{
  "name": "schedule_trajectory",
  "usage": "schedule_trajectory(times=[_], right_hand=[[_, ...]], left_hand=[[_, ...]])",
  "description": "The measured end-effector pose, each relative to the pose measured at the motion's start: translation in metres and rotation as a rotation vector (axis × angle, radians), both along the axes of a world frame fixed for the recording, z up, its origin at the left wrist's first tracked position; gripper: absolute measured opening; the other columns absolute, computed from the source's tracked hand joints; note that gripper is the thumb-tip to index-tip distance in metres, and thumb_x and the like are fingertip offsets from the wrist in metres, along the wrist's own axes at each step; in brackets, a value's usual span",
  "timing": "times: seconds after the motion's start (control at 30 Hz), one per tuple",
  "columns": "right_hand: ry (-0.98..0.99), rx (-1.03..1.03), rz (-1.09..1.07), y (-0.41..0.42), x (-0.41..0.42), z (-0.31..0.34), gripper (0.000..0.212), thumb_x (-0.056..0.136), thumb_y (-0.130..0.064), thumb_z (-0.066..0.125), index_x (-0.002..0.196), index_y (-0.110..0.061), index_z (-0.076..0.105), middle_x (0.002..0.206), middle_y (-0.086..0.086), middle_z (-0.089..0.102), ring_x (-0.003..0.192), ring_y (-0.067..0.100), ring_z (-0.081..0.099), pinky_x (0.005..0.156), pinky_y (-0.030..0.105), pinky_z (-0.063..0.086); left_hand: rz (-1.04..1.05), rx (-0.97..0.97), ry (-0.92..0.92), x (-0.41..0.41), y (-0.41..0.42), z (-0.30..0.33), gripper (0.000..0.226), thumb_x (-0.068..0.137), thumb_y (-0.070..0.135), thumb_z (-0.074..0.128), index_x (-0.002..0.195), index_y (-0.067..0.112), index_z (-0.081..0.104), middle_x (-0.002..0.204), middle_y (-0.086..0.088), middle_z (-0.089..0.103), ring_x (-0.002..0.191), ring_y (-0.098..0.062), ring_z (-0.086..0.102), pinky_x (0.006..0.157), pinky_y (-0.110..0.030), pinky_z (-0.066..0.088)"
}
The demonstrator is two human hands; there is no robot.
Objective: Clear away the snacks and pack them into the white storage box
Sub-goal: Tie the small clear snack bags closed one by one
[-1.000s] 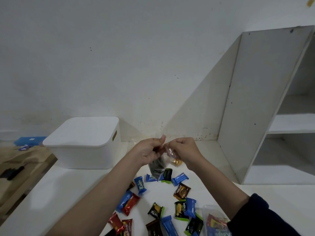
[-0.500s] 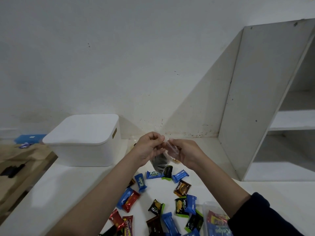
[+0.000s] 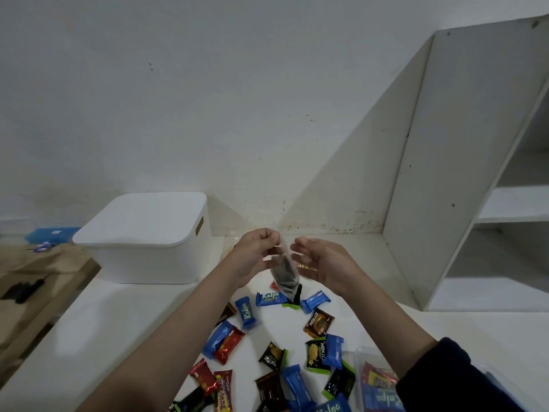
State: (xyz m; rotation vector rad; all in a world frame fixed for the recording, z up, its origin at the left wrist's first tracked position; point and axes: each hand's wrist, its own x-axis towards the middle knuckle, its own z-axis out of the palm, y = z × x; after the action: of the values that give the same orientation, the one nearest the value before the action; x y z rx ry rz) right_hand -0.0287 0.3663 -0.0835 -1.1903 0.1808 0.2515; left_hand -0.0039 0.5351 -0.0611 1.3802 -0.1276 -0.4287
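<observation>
My left hand (image 3: 255, 252) pinches the top of a small clear bag with dark contents (image 3: 285, 273), which hangs above the white table. Just right of the bag is my right hand (image 3: 322, 264), fingers spread, with a small gold-wrapped sweet (image 3: 304, 266) against its palm; whether it grips the sweet I cannot tell. Several wrapped snacks lie scattered below: a blue Kalpa pack (image 3: 246, 312), an orange Nextar pack (image 3: 318, 322), a red pack (image 3: 229, 344). The white storage box (image 3: 145, 236) stands at the left with its lid on.
A clear plastic tub holding snack packs (image 3: 377, 382) sits at the lower right. A white shelf unit (image 3: 475, 162) rises on the right. A wooden surface (image 3: 32, 281) with dark items lies left of the table.
My hands were together on the clear bag. Now the right hand has let go and opened, moving slightly right, while the left still holds the bag.
</observation>
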Motion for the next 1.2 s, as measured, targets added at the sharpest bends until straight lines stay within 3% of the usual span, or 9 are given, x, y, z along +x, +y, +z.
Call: schedule_trajectory(times=[0.2,0.37,0.5,0.57,0.7,0.8,0.97,1.07,1.2], right_hand=[[-0.132,-0.316,0.145,-0.017,0.023,-0.032,0.07,0.081,-0.02,0.071,0.143,-0.026,0.038,0.15,0.002,0.036,0.139,0.025,0.029,0.109,0.042,0.022],[-0.118,-0.328,0.298,-0.01,0.036,-0.046,0.011,0.087,-0.021,0.065,0.095,-0.015,0.067,0.098,0.0,0.068,0.099,0.017,0.06,0.087,0.034,0.045],[0.017,-0.279,0.047,0.002,0.052,-0.066,0.019,0.084,-0.03,0.068,0.074,-0.016,0.06,0.091,0.01,0.066,0.095,0.027,0.062,0.073,0.038,0.05],[0.113,-0.214,-0.093,0.008,0.062,-0.078,0.02,0.083,-0.028,0.07,0.07,-0.016,0.059,0.092,0.009,0.068,0.094,0.027,0.063,0.077,0.039,0.051],[0.267,-0.126,-0.217,0.021,0.082,-0.095,0.013,0.086,-0.02,0.068,0.08,-0.012,0.06,0.092,0.007,0.068,0.083,0.018,0.063,0.075,0.036,0.051],[0.331,-0.106,-0.177,0.029,0.097,-0.109,0.007,0.088,-0.019,0.066,0.089,-0.013,0.063,0.098,0.008,0.067,0.089,0.022,0.063,0.068,0.038,0.054],[0.257,-0.405,-0.34,0.014,0.132,-0.14,0.018,0.087,-0.021,0.063,0.102,-0.013,0.065,0.106,0.005,0.066,0.098,0.021,0.061,0.087,0.035,0.051],[0.416,-0.615,-0.615,-0.01,0.152,-0.156,0.032,0.082,-0.024,0.064,0.112,-0.013,0.058,0.118,0.013,0.058,0.101,0.029,0.058,0.084,0.034,0.049],[0.61,-0.635,-0.568,-0.027,0.176,-0.19,0.058,0.079,-0.034,0.067,0.121,0.001,0.048,0.123,0.02,0.054,0.107,0.038,0.057,0.088,0.042,0.051]], left_hand=[[-0.211,0.206,0.002,0.017,0.019,0.005,0.018,0.098,0.017,0.043,0.105,0.003,0.052,0.118,-0.001,0.063,0.112,-0.018,0.06,0.098,-0.043,0.045],[-0.283,0.102,0.122,0.029,0.027,0.005,0.017,0.094,0.018,0.043,0.08,0.013,0.051,0.128,-0.014,0.06,0.118,-0.034,0.057,0.094,-0.045,0.048],[-0.018,-0.243,0.381,0.047,0.038,-0.031,0.064,0.086,0.066,0.036,0.116,0.012,0.051,0.129,-0.013,0.061,0.124,-0.033,0.052,0.096,-0.048,0.042],[0.036,-0.143,0.422,0.05,0.039,-0.059,0.082,0.075,0.078,0.034,0.125,0.015,0.05,0.127,-0.009,0.061,0.122,-0.029,0.053,0.103,-0.053,0.034],[0.049,0.35,0.341,0.047,0.019,-0.104,0.062,0.078,0.042,0.069,0.127,0.012,0.048,0.127,-0.011,0.058,0.103,-0.021,0.059,0.087,-0.04,0.049],[0.231,0.355,0.335,0.061,0.005,-0.128,0.043,0.079,0.014,0.074,0.114,0.006,0.05,0.118,-0.018,0.059,0.095,-0.028,0.062,0.06,-0.028,0.056],[0.431,0.419,0.288,0.101,0.001,-0.167,0.03,0.083,0.017,0.07,0.107,0.012,0.053,0.111,-0.014,0.06,0.096,-0.03,0.061,0.082,-0.042,0.055],[0.498,0.526,0.245,0.121,-0.003,-0.184,0.026,0.086,0.018,0.067,0.107,0.009,0.055,0.102,-0.01,0.06,0.093,-0.028,0.061,0.084,-0.041,0.054],[0.509,0.672,0.177,0.14,-0.012,-0.205,0.025,0.088,0.023,0.062,0.106,0.007,0.057,0.103,-0.012,0.065,0.101,-0.032,0.061,0.09,-0.045,0.051]])
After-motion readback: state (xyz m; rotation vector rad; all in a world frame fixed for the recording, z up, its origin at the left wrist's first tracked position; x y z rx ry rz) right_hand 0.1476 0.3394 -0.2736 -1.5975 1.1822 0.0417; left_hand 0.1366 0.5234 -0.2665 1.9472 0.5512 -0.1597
